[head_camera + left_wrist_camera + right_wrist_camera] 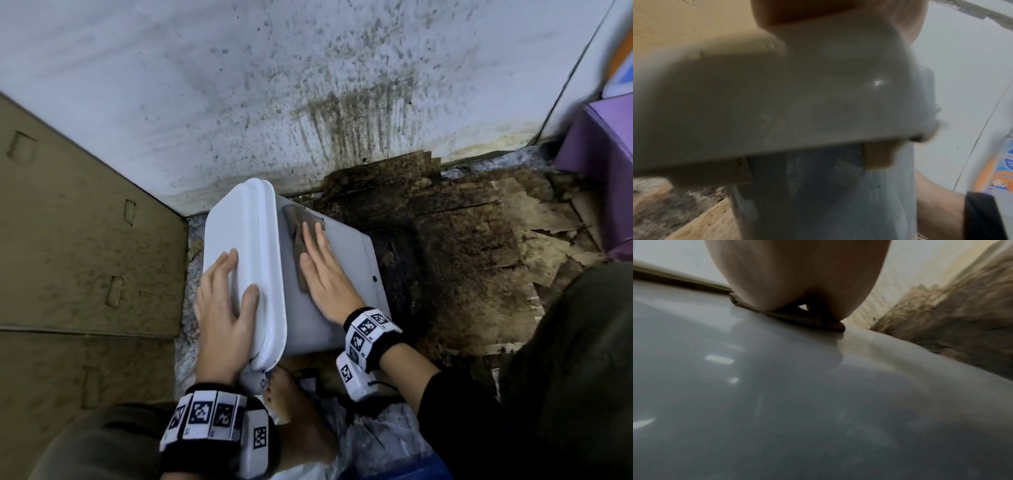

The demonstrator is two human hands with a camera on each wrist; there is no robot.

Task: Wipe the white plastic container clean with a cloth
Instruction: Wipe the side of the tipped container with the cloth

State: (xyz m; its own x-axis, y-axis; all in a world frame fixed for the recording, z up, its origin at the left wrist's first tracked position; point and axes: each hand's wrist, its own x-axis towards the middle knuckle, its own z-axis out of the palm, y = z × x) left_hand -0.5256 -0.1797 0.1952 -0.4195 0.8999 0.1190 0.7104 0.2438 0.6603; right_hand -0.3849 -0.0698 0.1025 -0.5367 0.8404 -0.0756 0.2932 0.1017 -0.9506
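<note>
The white plastic container (335, 274) lies on its side on the floor against the stained wall (308, 85), its lid (239, 240) on and facing the cardboard sheet (68, 240), with soiled, torn cardboard (462, 257) on the container's other side. My left hand (224, 308) rests flat on the lid with fingers straight and thumb over its edge, gripping nothing. My right hand (322, 274) presses a brown cloth (301, 236) flat against the container's upturned side, fingers extended over it rather than curled; the cloth lies near the lid end.
</note>
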